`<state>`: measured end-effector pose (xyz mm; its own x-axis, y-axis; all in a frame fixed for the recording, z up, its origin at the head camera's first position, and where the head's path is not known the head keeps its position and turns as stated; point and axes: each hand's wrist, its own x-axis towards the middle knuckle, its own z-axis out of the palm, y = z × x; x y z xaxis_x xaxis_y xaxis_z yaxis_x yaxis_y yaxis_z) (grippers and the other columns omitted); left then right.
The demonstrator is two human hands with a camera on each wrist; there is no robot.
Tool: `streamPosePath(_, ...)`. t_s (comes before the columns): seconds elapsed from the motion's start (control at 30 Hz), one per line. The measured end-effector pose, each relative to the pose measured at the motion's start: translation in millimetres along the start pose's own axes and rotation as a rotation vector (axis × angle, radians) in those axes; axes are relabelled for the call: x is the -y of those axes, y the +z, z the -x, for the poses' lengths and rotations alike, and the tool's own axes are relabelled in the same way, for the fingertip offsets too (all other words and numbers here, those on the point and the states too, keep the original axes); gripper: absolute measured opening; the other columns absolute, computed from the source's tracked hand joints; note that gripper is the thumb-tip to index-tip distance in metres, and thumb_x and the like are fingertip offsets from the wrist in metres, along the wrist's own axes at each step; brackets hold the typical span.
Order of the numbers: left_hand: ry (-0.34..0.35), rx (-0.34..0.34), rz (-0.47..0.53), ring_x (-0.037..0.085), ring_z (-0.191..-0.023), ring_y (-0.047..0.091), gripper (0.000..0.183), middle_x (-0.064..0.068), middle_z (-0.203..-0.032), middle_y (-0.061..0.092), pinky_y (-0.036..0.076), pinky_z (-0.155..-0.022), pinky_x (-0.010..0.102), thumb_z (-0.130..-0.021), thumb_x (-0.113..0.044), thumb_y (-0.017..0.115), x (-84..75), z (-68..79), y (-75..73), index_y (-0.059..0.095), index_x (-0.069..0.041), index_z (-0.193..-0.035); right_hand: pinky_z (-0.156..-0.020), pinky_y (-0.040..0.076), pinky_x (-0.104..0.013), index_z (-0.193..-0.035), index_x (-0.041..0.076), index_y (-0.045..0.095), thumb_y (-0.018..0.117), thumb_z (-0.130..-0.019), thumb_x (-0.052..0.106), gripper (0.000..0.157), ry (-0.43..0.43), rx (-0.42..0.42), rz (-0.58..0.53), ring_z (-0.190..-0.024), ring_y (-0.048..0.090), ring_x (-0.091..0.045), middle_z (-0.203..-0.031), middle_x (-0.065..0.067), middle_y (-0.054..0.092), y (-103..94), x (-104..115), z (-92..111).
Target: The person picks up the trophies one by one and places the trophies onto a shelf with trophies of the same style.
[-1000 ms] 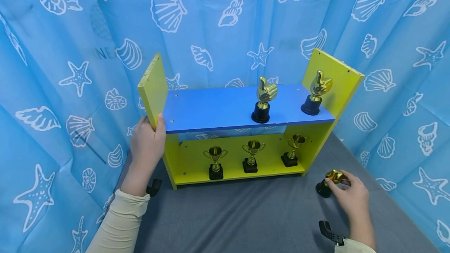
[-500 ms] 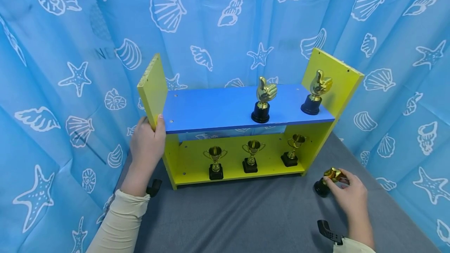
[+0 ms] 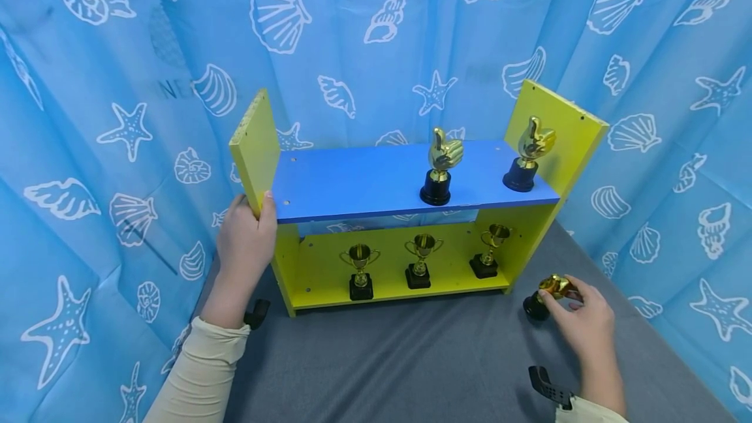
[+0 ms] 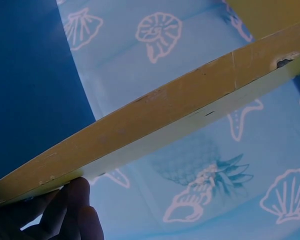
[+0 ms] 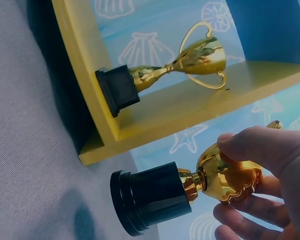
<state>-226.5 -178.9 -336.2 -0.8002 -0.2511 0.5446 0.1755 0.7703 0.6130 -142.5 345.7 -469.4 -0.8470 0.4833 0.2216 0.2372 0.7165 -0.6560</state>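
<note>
My left hand (image 3: 247, 237) grips the front edge of the shelf's yellow left side panel (image 3: 258, 149), thumb on the inner side. In the left wrist view its fingers (image 4: 80, 192) lie against the panel's outer face. My right hand (image 3: 584, 322) holds a gold thumbs-up trophy (image 5: 227, 175) by its golden top, thumb on one side and fingers on the other. Its round black base (image 5: 150, 197) is uncovered, right of the shelf. Two matching thumbs-up trophies (image 3: 443, 158) (image 3: 533, 149) stand upright on the blue board (image 3: 352, 178), towards its right.
Three gold cup trophies (image 3: 361, 266) (image 3: 420, 260) (image 3: 489, 250) stand on the yellow lower board (image 3: 388, 286). Grey cloth (image 3: 399, 358) covers the table. A blue shell-patterned curtain (image 3: 364, 31) hangs behind and on both sides.
My right hand and the trophy have shifted slightly left and away from me, nearer the shelf's right side. The left hand keeps its grip on the panel.
</note>
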Motion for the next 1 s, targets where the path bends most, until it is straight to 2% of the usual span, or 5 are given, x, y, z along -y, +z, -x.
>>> streamPosePath(0.6,-0.022,0.034,0.022,0.026,-0.06,0.048,0.054,0.01,-0.076,0.045,0.039,-0.051,0.035,-0.102,-0.053,0.031,-2.4,-0.1,-1.7,0.046,-0.009,-0.075,-0.09,0.05,-0.051,-0.139,0.007,0.053,0.072,-0.088,0.038,0.063,-0.067,-0.068,-0.031,-0.112,0.059,-0.036,-0.128,-0.021,0.056,-18.7,21.1,3.7)
streamPosePath(0.7,-0.037,0.059,0.04,0.027,-0.061,0.049,0.052,0.012,-0.079,0.045,0.041,-0.053,0.036,-0.102,-0.053,0.031,-4.6,-0.3,-3.7,0.047,-0.008,-0.081,-0.083,0.054,-0.03,-0.141,0.009,0.052,0.072,-0.087,0.039,0.064,-0.073,-0.075,-0.03,-0.112,0.06,-0.035,-0.129,-0.019,0.056,-22.7,23.9,3.1)
streamPosePath(0.8,-0.037,0.073,0.082,0.028,-0.072,0.053,0.049,0.013,-0.087,0.049,0.045,-0.062,0.04,-0.102,-0.051,0.033,-5.4,-2.3,-4.6,0.051,-0.006,-0.098,-0.07,0.043,-0.009,-0.141,0.011,0.052,0.073,-0.087,0.039,0.064,-0.083,-0.075,-0.034,-0.111,0.06,-0.034,-0.128,-0.019,0.057,-24.8,25.6,2.7)
streamPosePath(0.87,-0.03,0.076,0.118,0.029,-0.082,0.056,0.046,0.013,-0.095,0.051,0.048,-0.071,0.043,-0.102,-0.048,0.036,-5.7,-4.2,-5.1,0.051,-0.006,-0.112,-0.067,0.034,-0.003,-0.141,0.011,0.052,0.073,-0.087,0.039,0.065,-0.088,-0.074,-0.042,-0.112,0.06,-0.035,-0.128,-0.019,0.057,-25.1,26.2,2.8)
streamPosePath(1.0,-0.011,0.05,0.194,0.03,-0.084,0.059,0.039,0.014,-0.095,0.053,0.05,-0.072,0.044,-0.101,-0.041,0.043,-8.9,-11.9,-5.6,0.046,-0.009,-0.124,-0.067,0.034,-0.003,-0.141,0.011,0.052,0.074,-0.086,0.04,0.066,-0.087,-0.071,-0.044,-0.112,0.059,-0.034,-0.129,-0.018,0.057,-26.3,27.1,2.6)
